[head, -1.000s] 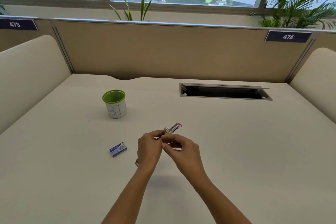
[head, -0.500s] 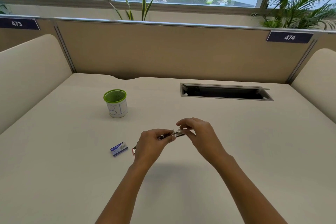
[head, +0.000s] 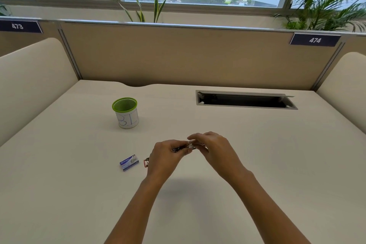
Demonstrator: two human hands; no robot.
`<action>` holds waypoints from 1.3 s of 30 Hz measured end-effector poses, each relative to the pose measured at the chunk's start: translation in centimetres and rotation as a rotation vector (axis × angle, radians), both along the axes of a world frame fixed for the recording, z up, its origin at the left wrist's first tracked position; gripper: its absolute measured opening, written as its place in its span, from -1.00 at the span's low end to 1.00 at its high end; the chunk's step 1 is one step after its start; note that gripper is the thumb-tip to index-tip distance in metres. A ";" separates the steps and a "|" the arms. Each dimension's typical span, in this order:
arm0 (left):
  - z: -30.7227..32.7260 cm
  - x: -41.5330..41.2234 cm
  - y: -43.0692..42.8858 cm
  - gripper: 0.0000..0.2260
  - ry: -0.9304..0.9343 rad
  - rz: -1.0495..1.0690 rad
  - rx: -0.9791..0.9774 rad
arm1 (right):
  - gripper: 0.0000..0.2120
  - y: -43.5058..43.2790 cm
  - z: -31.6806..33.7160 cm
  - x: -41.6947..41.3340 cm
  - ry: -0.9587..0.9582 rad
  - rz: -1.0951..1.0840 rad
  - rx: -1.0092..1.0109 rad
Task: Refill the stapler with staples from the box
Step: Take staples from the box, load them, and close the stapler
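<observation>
Right hand [head: 214, 149] has swung over the stapler [head: 183, 147] at mid-frame, fingers pinching its top; left hand [head: 167, 157] grips it steady, likely for closing.

Two bare forearms are being shown over the desk [head: 277, 164], uncovered from the wrists down to the view's lower edge. The left hand [head: 165, 157] and right hand [head: 216, 149] are likewise being seen bare.

Both your bare forearms reach forward and converge. Your left hand [head: 166, 157] curls its fingers round the stapler [head: 180, 148] — your right hand [head: 215, 149] arches over from the right, fingertips pinching its other end.
</observation>
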State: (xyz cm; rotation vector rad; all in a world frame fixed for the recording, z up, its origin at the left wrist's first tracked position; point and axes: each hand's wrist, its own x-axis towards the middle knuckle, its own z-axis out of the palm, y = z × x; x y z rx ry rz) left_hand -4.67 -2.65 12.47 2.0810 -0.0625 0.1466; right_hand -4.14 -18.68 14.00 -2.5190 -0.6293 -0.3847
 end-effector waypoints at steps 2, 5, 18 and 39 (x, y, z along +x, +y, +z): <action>-0.1 0.0 0.1 -0.86 -0.010 0.013 0.002 | -0.72 0.0 -0.3 -0.2 -0.007 -0.009 -0.025; 0.4 0.0 0.2 -0.86 -0.014 0.036 0.064 | -0.67 -0.2 -0.8 -0.4 0.005 -0.035 -0.007; 2.8 1.5 -1.0 -0.80 -0.014 -0.262 1.000 | -0.66 -0.2 -3.8 -0.5 1.042 -0.268 1.045; -0.2 1.2 0.4 -0.75 0.788 -0.202 -0.556 | -0.69 0.2 -2.5 -1.5 0.326 -0.110 0.967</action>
